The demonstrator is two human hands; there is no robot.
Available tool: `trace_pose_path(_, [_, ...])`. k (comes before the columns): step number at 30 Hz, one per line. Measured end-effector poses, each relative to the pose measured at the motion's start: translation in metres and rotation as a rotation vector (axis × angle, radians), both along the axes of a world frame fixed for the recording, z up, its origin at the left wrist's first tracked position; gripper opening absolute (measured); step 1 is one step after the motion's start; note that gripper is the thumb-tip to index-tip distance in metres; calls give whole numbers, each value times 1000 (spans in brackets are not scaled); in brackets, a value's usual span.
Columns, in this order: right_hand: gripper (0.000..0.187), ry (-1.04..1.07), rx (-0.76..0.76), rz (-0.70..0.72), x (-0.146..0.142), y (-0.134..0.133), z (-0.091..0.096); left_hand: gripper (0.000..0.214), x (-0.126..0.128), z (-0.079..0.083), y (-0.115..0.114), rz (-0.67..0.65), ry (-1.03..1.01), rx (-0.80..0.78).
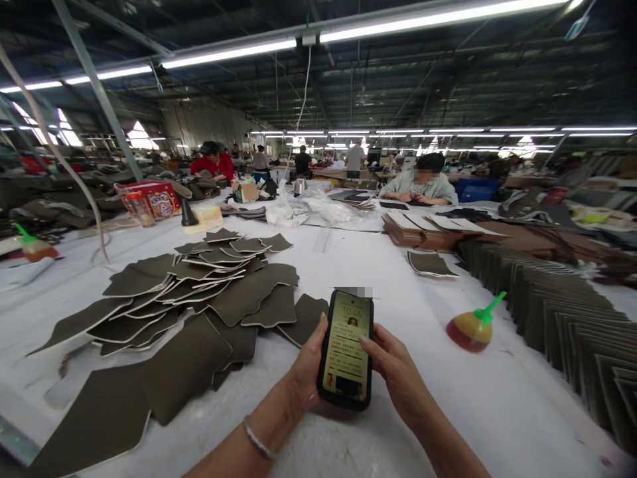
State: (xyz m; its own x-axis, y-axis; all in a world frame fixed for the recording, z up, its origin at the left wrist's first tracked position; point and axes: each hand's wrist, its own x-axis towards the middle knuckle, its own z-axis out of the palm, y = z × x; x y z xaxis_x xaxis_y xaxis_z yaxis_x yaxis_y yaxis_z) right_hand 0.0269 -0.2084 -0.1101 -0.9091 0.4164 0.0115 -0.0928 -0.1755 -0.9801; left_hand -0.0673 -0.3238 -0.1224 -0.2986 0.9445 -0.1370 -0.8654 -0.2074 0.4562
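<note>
A smartphone (347, 348) in a black case is held over the white table, its lit screen showing 10:46 and several lines of text. My left hand (302, 368) grips its left edge, the fingers going behind it. My right hand (393, 358) holds the right edge, with the thumb lying on the screen's border. A silver bracelet circles my left wrist. Left of the phone lies a loose heap of dark olive, foam-backed cut pieces (249, 292). On the right stands a squeeze bottle (470, 330) with a green nozzle and yellow-red liquid.
A long row of dark pieces (552, 318) runs along the right side. Behind it are stacked brown and white panels (423, 229). Clear plastic bags (308, 207) lie at the back. A person (423, 179) sits across the table; a red box (152, 198) stands far left.
</note>
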Motion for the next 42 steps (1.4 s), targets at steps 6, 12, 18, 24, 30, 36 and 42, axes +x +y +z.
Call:
trace_pose_path(6, [34,-18,34,-21,-1,2,-2,71,2,0,0,-6,11,-17])
trace_pose_path(12, [36,-34,52,-40,-1,2,0,71,3,0,0,-14,12,-18])
trace_pose_path(18, [34,-35,57,-71,0,3,-1,70,4,2,-1,-26,26,-24])
trace_pose_path(24, [35,-42,47,-85,-2,3,0,70,3,-2,-1,-42,45,-20])
trace_pose_path(30, [31,-27,37,-94,-1,3,-2,71,3,-2,-1,-38,49,-24])
trace_pose_path(36, [29,-18,35,-92,-1,3,-1,72,4,-2,-2,-44,38,-32])
trace_pose_path(42, [31,-19,32,-80,-1,3,-1,68,2,-4,-1,-36,35,-14])
